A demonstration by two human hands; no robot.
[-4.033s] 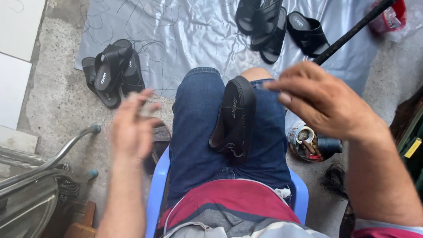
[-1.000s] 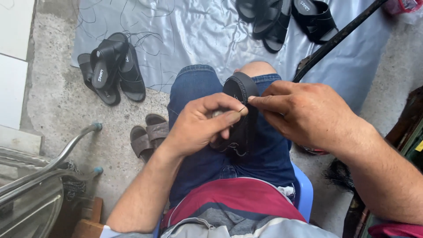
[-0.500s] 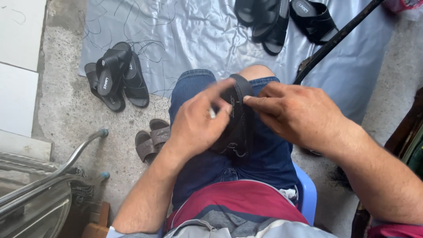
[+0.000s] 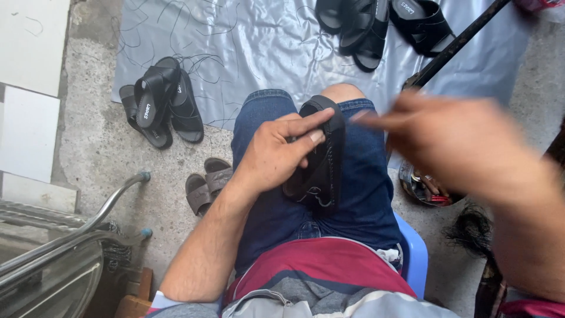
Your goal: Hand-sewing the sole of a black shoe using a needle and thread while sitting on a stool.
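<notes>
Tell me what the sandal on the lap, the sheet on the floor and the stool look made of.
Sandal: black, matte, likely rubber or synthetic leather; stitching shows along its edge.
Sheet: grey plastic film, by its glossy sheen and creases.
Stool: blue moulded plastic, smooth; only an edge shows.

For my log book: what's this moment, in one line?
left hand: holds sandal on lap | right hand: raised, blurred, off sandal
</notes>
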